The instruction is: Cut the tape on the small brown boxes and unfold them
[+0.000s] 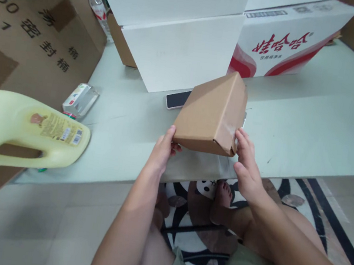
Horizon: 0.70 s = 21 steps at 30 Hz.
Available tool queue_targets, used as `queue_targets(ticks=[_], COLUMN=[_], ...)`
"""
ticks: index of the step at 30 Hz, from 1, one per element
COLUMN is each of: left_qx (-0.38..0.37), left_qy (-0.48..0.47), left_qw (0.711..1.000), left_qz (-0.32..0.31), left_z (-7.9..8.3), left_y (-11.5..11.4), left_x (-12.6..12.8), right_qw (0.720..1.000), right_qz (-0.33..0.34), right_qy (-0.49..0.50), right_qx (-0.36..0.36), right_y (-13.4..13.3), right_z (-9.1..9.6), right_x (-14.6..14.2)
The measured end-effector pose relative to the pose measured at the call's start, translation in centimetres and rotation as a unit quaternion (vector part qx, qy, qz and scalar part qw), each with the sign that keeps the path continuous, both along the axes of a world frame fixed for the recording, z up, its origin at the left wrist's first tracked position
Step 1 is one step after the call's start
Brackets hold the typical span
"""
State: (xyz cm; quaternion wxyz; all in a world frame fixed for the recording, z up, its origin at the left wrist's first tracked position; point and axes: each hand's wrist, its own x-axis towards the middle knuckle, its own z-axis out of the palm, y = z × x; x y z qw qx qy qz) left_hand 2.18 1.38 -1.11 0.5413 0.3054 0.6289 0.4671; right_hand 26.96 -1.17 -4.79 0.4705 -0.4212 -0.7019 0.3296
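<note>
A small brown cardboard box (204,110) is tilted above the pale table, close to its front edge. My left hand (163,148) grips the box's lower left corner, thumb on the upper face and fingers curled underneath. At the box's right end, which carries shiny clear tape, my right hand (247,165) rests its fingertips against the side; its thumb stands apart from the fingers. Behind the box lies a dark-screened phone (176,99), partly covered by it.
Tall white cartons (182,50) and a red-and-white water carton (280,50) stand at the back. To the left are a yellow jug (63,147), a clear bottle lying down (84,100), an upright water bottle (97,7) and a large brown carton (41,65). The table's front edge (306,174) runs before my knees.
</note>
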Motion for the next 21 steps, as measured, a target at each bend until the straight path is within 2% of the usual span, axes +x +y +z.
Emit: queue_targets(ticks=[5, 9, 14, 17, 19, 21], left_qx=[-0.051, -0.077, -0.038, -0.017, 0.002, 0.092], left_qy=[0.023, 0.013, 0.012, 0.078, 0.153, 0.235], left_qw=[0.998, 0.993, 0.978, 0.963, 0.958, 0.954], left_qz=[-0.037, -0.085, -0.205, -0.258, -0.242, -0.165], left_z=[-0.2, 0.2, 0.7, 0.3, 0.1, 0.2], left_y=[-0.1, -0.5, -1.0, -0.9, -0.8, -0.7], left_x=[0.0, 0.4, 0.8, 0.7, 0.5, 0.4], right_qw=[1.0, 0.998, 0.992, 0.991, 0.992, 0.994], right_qz=[-0.013, -0.027, -0.065, -0.093, -0.098, -0.089], right_qy=[-0.008, 0.009, 0.06, 0.042, 0.018, -0.01], right_qx=[0.028, 0.054, 0.089, 0.086, 0.073, 0.065], right_y=[0.0, 0.1, 0.0, -0.1, -0.2, -0.3], right_z=[0.5, 0.6, 0.4, 0.8, 1.2, 1.7], right_x=[0.0, 0.0, -0.1, -0.1, -0.2, -0.3])
